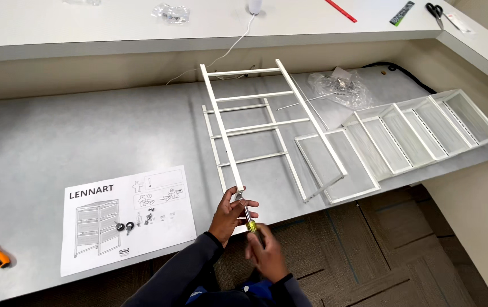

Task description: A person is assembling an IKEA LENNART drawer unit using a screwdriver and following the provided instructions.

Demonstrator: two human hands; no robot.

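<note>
The white ladder-like metal frame [266, 122] lies on the grey table [84, 136], its near end jutting toward the person. The left hand [229, 216] pinches that end's foot; the right hand [265, 253] is wrapped round a yellow-handled screwdriver [249, 222] whose tip meets it. The frame looks light but stiff (thin tubing, likely slick with paint), best gripped on the long rail beside a rung. A second frame [244, 145] lies beneath it.
</note>
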